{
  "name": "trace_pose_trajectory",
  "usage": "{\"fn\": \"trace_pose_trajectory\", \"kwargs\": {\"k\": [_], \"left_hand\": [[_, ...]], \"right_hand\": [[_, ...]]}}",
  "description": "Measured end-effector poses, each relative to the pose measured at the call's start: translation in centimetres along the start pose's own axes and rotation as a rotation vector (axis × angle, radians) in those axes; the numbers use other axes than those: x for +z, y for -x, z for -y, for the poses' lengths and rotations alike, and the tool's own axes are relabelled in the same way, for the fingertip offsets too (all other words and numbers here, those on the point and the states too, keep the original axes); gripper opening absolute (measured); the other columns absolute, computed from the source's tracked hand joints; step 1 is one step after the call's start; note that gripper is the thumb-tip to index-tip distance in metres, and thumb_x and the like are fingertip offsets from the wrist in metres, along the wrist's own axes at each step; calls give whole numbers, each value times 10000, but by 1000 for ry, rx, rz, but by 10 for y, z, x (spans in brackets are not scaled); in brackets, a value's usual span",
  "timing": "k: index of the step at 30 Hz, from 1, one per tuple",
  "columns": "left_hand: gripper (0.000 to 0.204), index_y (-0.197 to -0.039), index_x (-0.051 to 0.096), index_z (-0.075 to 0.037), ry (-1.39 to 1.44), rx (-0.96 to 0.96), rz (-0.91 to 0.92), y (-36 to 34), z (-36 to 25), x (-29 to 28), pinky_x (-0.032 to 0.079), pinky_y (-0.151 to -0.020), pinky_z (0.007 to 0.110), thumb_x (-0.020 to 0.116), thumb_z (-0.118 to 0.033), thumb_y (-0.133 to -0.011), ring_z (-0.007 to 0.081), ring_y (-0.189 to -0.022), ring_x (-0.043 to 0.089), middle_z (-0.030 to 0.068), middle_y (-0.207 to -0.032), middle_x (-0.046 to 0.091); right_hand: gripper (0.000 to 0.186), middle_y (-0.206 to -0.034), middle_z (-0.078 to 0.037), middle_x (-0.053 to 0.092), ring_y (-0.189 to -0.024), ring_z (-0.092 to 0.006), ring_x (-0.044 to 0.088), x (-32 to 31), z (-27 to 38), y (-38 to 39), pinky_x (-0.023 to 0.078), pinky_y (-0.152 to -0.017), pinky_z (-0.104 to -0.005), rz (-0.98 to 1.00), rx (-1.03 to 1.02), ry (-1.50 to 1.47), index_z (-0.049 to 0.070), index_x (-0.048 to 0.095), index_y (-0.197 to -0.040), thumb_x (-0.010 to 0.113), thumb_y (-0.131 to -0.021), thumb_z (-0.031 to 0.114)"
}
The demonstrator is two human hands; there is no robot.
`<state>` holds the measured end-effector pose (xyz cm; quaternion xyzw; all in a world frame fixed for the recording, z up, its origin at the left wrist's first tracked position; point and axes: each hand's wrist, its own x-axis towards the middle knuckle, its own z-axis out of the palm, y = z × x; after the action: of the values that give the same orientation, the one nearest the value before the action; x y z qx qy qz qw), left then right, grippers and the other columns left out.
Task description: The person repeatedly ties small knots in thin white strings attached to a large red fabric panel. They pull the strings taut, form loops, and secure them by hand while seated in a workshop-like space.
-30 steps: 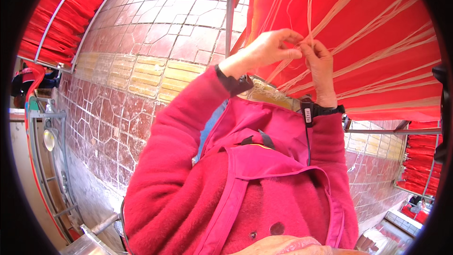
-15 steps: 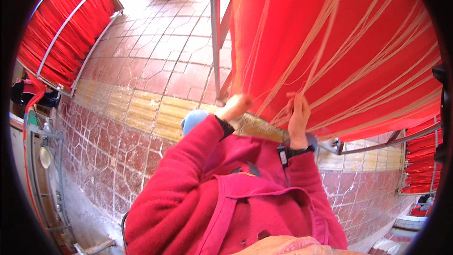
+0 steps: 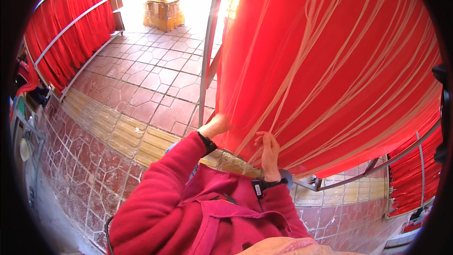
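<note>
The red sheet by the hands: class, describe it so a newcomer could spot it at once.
From the tiled floor on the left, look right past a metal post to a broad red sheet beyond the right hand. Pale strands fan across it, unlike the red material hanging at upper left.

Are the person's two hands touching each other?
No, the left hand and right hand are apart, with red fabric showing in the gap between them.

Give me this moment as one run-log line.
left hand: near red cloth, grip unclear | right hand: at pale threads, grip unclear | around: cardboard box on tiled floor
</note>
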<state>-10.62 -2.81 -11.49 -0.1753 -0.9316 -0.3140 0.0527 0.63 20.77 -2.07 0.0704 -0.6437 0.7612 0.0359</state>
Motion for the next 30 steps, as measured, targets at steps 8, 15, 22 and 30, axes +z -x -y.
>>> {"fn": "trace_pose_trajectory", "kwargs": {"k": [8, 15, 22, 30], "left_hand": [[463, -1326, 526, -57, 575, 231, -402, -47, -190, -185, 519, -712, 255, 666, -154, -896, 99, -783, 640, 92, -1216, 637], [262, -1186, 619, -40, 764, 206, -217, -63, -219, -207, 506, -639, 208, 589, -150, -950, 65, -696, 605, 34, -961, 667], [210, -1042, 679, -23, 929, 20, -485, -61, -171, -210, 480, -578, 186, 552, -180, -981, 46, -635, 582, 12, -853, 683], [195, -1107, 646, -31, 941, 31, -479, -56, -168, -215, 501, -621, 202, 589, -144, -959, 54, -702, 604, 20, -894, 675]], "right_hand": [[327, -806, -7, 629, -773, -79, 576, 14, 15, 11, 450, -702, -218, 100, 55, 52, 10, 677, -1024, 499, -1021, 285], [301, -801, 5, 621, -777, -69, 564, 24, 23, 24, 446, -719, -221, 204, 3, 87, 20, 682, -1032, 514, -1016, 270], [308, -757, -10, 621, -736, -83, 582, 3, 19, 29, 467, -690, -228, -72, 34, -50, 6, 672, -1007, 506, -1020, 265], [317, -754, -2, 620, -706, -83, 578, -1, 10, 32, 459, -658, -223, -79, 21, -31, 6, 668, -991, 509, -1019, 279]]}}
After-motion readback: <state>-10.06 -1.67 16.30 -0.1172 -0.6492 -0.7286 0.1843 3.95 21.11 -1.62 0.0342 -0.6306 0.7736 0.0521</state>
